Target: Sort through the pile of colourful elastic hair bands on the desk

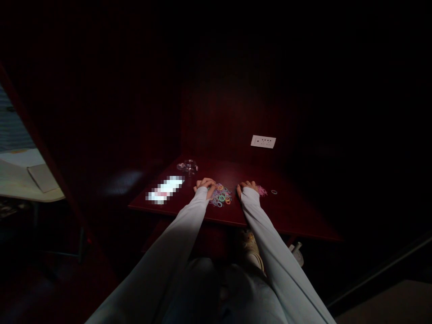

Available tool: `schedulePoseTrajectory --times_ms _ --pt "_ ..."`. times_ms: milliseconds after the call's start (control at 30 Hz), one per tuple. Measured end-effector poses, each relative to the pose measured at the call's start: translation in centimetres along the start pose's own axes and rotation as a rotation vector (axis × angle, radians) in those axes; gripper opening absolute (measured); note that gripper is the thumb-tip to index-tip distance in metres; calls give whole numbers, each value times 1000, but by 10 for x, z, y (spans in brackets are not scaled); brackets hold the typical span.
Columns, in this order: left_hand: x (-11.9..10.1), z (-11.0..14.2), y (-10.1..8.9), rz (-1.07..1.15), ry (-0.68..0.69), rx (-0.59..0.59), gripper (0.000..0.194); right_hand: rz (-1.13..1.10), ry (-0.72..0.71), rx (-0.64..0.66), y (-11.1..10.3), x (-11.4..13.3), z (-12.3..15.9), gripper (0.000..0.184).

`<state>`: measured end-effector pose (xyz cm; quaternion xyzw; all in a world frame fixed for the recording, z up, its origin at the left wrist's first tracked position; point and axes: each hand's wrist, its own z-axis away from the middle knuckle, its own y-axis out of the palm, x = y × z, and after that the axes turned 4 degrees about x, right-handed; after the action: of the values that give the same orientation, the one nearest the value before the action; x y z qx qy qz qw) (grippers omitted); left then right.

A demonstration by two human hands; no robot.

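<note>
A loose pile of colourful hair ties (221, 198), in purple, green, orange and yellow, lies on the dark red table. My left hand (204, 183) rests at the pile's left edge, its fingers curled over and pressed together at the ties. To the right of the pile is my right hand (248, 185), with bent fingertips down at the tabletop; whatever is under them is hidden. Just beyond its right side lies a smaller heap of pink hair ties (262, 191). A single pale tie (274, 192) sits apart, further right.
A lit phone (165, 190), its screen blurred, lies left on the table (286, 216). Behind it stands a clear round container (190, 167) beside a small clear piece. A white socket plate (263, 141) is on the back wall. Dark panels rise around the table.
</note>
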<state>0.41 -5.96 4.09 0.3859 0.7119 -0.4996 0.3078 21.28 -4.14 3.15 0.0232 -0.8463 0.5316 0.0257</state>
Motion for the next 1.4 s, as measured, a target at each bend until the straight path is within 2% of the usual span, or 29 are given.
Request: schedulePoseTrajectory --times_ms 233,567,767,900,1100,1267,1400 --pt "-3 1 -4 -13 -8 26 19 -11 -10 1 0 0 1 32" --pt "1 -2 4 3 -20 -28 19 4 -54 -57 3 -4 0 30" --pt "5 -1 3 5 46 -21 20 -4 -62 -70 5 -5 1 31" --pt "2 -1 2 5 -4 -43 21 -20 -55 -67 5 -4 2 31" --pt "-6 2 -3 12 -17 -11 20 -50 -50 -60 0 0 3 31" --pt "-9 3 -5 12 -21 -31 23 -184 -136 -58 -10 12 7 33" --pt "-6 -1 -4 29 -61 -95 24 -430 -201 -4 -16 26 13 50"
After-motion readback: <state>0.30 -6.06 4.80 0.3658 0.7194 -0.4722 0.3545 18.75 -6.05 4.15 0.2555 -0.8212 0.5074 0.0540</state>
